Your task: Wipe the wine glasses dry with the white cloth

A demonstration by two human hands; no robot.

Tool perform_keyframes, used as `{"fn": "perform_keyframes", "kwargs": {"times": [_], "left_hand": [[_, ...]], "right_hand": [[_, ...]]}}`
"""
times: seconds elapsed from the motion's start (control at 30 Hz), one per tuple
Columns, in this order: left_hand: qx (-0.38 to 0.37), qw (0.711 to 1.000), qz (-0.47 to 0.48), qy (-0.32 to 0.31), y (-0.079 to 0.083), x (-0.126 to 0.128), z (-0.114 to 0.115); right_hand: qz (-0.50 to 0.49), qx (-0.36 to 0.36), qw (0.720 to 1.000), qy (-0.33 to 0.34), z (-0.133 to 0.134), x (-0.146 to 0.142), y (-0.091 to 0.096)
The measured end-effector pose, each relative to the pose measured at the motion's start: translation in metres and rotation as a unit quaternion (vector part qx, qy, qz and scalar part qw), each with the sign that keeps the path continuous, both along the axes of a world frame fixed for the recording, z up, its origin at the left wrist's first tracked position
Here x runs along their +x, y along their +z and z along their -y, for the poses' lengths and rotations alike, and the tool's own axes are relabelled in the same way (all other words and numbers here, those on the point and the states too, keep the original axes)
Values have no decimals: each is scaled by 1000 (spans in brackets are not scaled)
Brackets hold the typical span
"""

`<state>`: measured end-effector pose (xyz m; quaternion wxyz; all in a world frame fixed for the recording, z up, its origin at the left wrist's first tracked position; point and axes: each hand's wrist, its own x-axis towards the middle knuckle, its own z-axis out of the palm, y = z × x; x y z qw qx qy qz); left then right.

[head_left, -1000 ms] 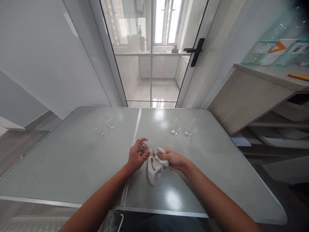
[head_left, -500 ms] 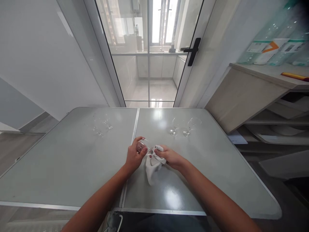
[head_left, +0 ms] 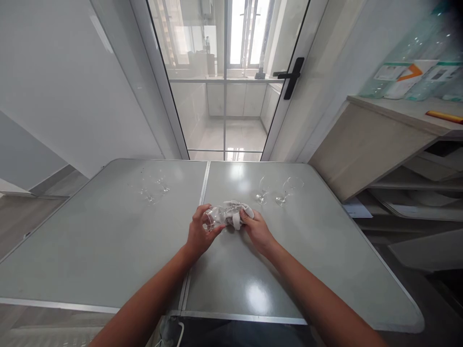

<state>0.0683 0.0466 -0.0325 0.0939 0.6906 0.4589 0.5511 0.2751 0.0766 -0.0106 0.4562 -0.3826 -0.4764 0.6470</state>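
A clear stemmed glass (head_left: 216, 217) lies sideways above the table, its bowl gripped in the fingers of my left hand (head_left: 201, 230). At the stem end, my right hand (head_left: 257, 230) pinches a white cloth (head_left: 237, 212) that is bunched around the stem and base, so that part of the glass is mostly covered. Beyond my right hand two clear stemmed glasses stand on the table, a nearer-left glass (head_left: 261, 196) and a right glass (head_left: 281, 198). Over on the left side are more clear glasses (head_left: 147, 195), faint against the surface.
The grey table (head_left: 108, 250) has a metal strip running down its middle seam. At its far edge is a glass door with a black handle (head_left: 292, 77). To the right stands a wooden shelf unit (head_left: 340, 149) holding plastic bottles (head_left: 408, 79) and a yellow stick-like object (head_left: 444, 116).
The cloth's hanging end has swung up and is now wrapped about the glass's stem end. My right hand has turned and shifted slightly right; the left still holds the bowl.
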Motion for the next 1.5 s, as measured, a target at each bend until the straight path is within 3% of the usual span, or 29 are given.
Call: {"fn": "perform_keyframes", "kwargs": {"times": [0.2, 0.4, 0.57, 0.7, 0.83, 0.9, 1.03, 1.13, 1.17, 1.23, 1.33, 1.4, 1.5], "left_hand": [[-1, 995, -99, -24, 4, 1, -1], [38, 991, -130, -16, 11, 5, 0], [-7, 993, -114, -21, 10, 4, 1], [33, 989, -133, -59, 10, 7, 1], [53, 988, -145, -32, 12, 8, 3], [34, 992, -122, 9, 13, 6, 3], [-23, 992, -71, 102, 19, 4, 3], [-60, 984, -81, 146, 25, 6, 2], [-69, 982, -87, 153, 26, 6, 1], [-87, 980, -94, 155, 28, 7, 0], [-108, 978, -101, 148, 28, 6, 0], [-111, 978, -107, 142, 26, 6, -1], [-120, 980, -108, 114, 23, 5, -2]], "right_hand": [[89, 86, 990, -71, -6, 7, -5], [89, 41, 985, -139, -7, 12, -10], [97, 70, 988, -97, -6, 10, -4], [113, 68, 988, -79, -6, 7, -7], [162, 69, 979, -105, -4, 9, -8], [244, 115, 957, -112, -1, 10, -2], [402, 274, 865, -122, 8, 14, 16], [425, 297, 855, 18, 17, 15, 25], [445, 294, 843, 72, 20, 14, 27], [513, 300, 790, 150, 26, 10, 28], [610, 327, 702, 170, 33, 2, 27], [634, 339, 676, 162, 34, -3, 27], [644, 350, 659, 171, 35, -9, 26]]}}
